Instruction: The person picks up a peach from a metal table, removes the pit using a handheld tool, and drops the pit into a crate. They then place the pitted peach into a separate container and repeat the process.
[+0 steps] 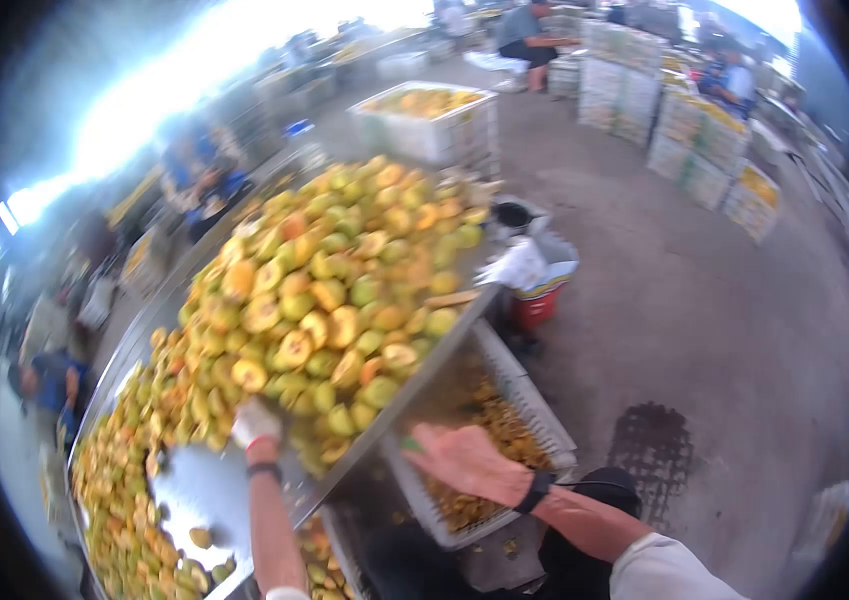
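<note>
My left hand (257, 424), in what looks like a pale glove, touches the near edge of a big heap of yellow-green halved peaches (294, 348) on a metal table (206, 492). Its fingers are blurred against the fruit, so what they hold does not show. My right hand (469, 462) hangs beyond the table's raised rim, above a white crate (534, 410) of orange-brown scraps (479, 508). Motion smears its fingers; a small green patch shows near the tips. Many peaches lie cut side up.
A red bucket (536, 308) with a white cloth (514, 266) stands right of the table. Behind is a white crate of fruit (424, 130). Stacked crates (619, 85) and a seated person (526, 40) are farther back. A wet patch (651, 455) marks the floor.
</note>
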### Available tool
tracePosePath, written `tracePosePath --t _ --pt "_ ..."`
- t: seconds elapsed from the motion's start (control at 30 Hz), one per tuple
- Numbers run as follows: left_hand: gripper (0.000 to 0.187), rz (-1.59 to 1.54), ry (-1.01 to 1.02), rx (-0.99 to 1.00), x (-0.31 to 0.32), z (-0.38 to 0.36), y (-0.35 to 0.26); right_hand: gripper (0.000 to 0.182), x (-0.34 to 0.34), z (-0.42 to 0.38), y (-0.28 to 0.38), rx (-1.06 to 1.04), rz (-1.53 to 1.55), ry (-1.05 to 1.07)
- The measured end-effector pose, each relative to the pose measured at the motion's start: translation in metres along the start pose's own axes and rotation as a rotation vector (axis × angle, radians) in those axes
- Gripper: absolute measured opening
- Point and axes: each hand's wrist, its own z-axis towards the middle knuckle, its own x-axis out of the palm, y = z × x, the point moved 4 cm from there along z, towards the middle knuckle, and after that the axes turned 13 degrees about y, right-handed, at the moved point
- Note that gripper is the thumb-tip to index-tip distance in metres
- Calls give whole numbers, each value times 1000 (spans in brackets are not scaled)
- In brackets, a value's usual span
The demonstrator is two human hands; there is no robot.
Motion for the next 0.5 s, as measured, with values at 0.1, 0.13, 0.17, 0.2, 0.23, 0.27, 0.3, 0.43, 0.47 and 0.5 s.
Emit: tracePosePath --t 0.1,0.13,0.17,0.2,0.23,0.27,0.3,0.43,0.47,0.5 --pt "35 -57 40 33 0 -8 0 32 -12 0 -1 66 44 49" --pt "35 -59 44 53 -6 -20 -5 33 -12 0 -1 64 85 91" --pt "35 -63 45 69 -9 -29 -10 33 -13 0 -3 95 70 75" --pt "35 -74 44 97 -7 -29 -10 33 -11 0 -1 53 51 55" --pt "36 -87 40 120 -4 -24 -7 34 -8 0 1 7 31 37" --pt "36 -159 12 170 -3 -24 0 34 -5 -1 1 -10 44 -2" --pt "37 -229 -16 215 -6 -27 3 34 -6 -3 2 0 33 -9" --pt "45 -349 -110 262 -7 -39 6 33 -13 -9 11 18 72 2" --pt "47 -610 -42 267 -14 -54 1 32 -14 -11 16 47 108 31" --pt "50 -873 11 254 -21 -63 -3 31 -14 -10 19 71 104 36"
